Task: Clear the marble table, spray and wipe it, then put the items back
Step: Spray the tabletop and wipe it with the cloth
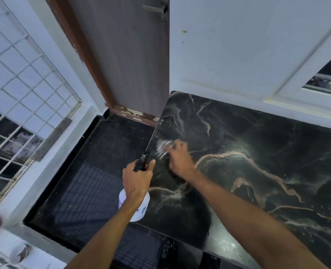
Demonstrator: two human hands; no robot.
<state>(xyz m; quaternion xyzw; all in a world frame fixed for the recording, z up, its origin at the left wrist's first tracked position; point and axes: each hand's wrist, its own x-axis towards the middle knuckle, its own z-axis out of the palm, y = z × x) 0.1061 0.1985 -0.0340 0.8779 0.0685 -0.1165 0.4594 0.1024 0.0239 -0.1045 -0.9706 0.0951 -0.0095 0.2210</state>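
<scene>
The black marble table [257,144] with tan veins fills the right half of the head view. My left hand [136,180] grips a white spray bottle [134,207] by its black trigger head, held at the table's left edge with the nozzle pointing away from me. My right hand [180,160] is pressed flat on the table near its left edge. Something pale and blurred [163,147], perhaps a cloth or spray foam, shows at its fingertips; I cannot tell which.
A dark floor [95,181] lies left of the table, below a brown-framed grey door [126,61]. A white wall [248,45] backs the table. A white window grille [21,90] stands at left. Pale objects [19,253] sit at the bottom left corner.
</scene>
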